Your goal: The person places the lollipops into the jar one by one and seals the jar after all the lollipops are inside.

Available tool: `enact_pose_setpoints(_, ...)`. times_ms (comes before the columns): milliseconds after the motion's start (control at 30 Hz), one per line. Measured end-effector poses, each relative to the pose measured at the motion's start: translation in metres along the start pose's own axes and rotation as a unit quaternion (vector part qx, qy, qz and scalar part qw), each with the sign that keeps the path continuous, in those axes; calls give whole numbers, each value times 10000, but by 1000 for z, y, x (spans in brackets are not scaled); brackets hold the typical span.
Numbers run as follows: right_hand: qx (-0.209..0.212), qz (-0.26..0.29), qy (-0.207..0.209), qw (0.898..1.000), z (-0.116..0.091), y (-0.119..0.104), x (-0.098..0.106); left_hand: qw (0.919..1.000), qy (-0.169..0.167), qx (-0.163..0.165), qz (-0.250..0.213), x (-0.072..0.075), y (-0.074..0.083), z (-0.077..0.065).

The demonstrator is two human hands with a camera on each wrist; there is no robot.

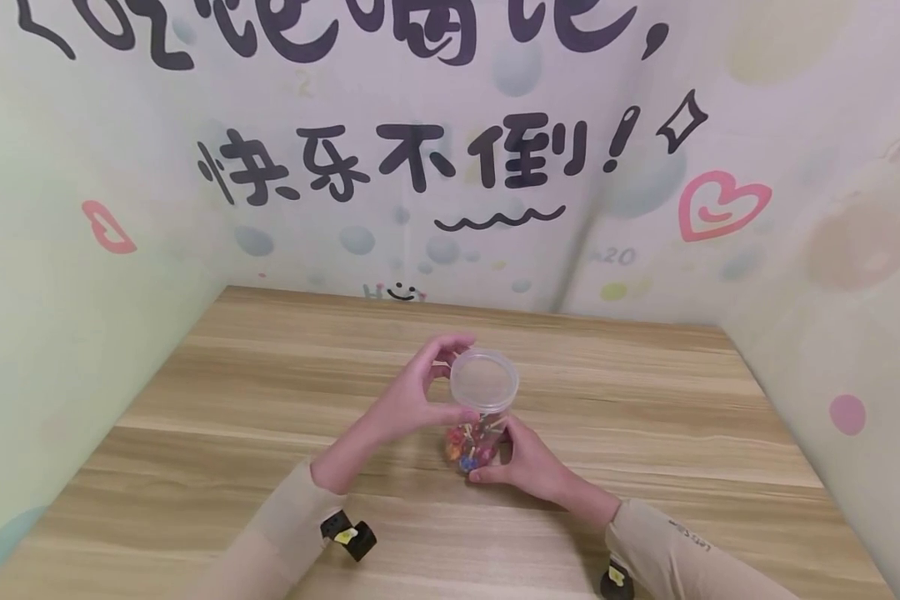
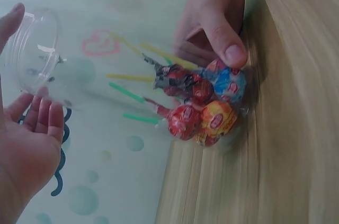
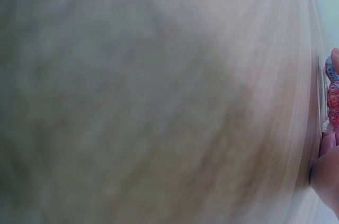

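A clear plastic jar (image 1: 492,427) stands on the table with a translucent round lid (image 1: 484,379) at its top. Inside lie several wrapped lollipops (image 2: 184,122), red, orange and blue, with yellow and green sticks. My left hand (image 1: 408,404) curls about the lid's rim, thumb at the front and fingers behind. Low on the jar's right side, my right hand (image 1: 532,468) grips the body, its thumb near the base. In the right wrist view only a sliver of that hand (image 3: 327,173) and some red and blue wrappers (image 3: 333,102) show at the edge.
The wood-grain table (image 1: 285,367) spreads around the jar. Behind it rises a pale wall (image 1: 330,92) with black lettering and pink hearts, and side walls close in left and right. Black wrist cameras (image 1: 358,540) sit at both sleeves.
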State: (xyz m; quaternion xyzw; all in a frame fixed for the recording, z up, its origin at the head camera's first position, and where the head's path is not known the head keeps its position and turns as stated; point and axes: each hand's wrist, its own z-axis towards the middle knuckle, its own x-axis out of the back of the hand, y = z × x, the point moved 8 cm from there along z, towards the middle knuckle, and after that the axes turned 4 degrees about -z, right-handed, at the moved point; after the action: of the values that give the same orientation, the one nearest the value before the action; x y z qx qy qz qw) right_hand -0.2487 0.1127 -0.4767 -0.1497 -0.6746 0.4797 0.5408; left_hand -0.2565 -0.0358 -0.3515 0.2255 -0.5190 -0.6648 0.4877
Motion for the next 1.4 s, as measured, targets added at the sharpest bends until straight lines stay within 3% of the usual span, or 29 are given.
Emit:
enact_pose_setpoints(167,2,-27,12,10000,0,0,0,9987,427,173,234,0,-1,-2)
enact_pose_setpoints(367,-33,-23,11,10000,0,0,0,9979,507,305,280,-1,1,-3)
enact_pose_setpoints(633,-3,6,-3,10000,0,-1,-1,9994,270,177,140,1,1,-4)
enact_pose_setpoints(1167,-106,56,-18,9999,-2,-3,0,9972,-655,-277,-222,1,5,2)
enact_pose_setpoints(1300,-78,29,-10,10000,-1,-2,0,9973,-606,-298,-278,1,4,2)
enact_pose_setpoints(1400,-72,12,-25,10000,-1,-2,0,9987,-315,-222,-328,3,2,0)
